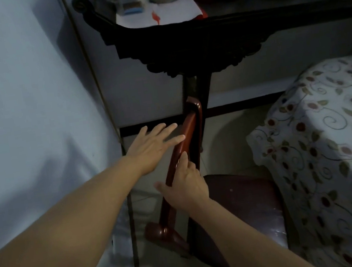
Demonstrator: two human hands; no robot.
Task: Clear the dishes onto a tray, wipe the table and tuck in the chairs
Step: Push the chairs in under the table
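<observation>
Beside the floral-clothed table point(323, 145), right hand point(185, 189) grips the stiff, heavy wooden chair's top rail point(188, 136); left hand point(152, 148) spread, fingertips touching it.

Pretty dim, bluish shot. Soft shadows are cast on the left wall point(18, 111). Edges are blurred and bent by the wide lens.

The chair point(235, 213) stands left of the table point(332, 144); a sideboard point(246, 29) behind.

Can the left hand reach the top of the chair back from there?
Probably yes: the left hand is open, its fingertips right at the chair back, nothing between. The right hand already holds it lower down.
</observation>
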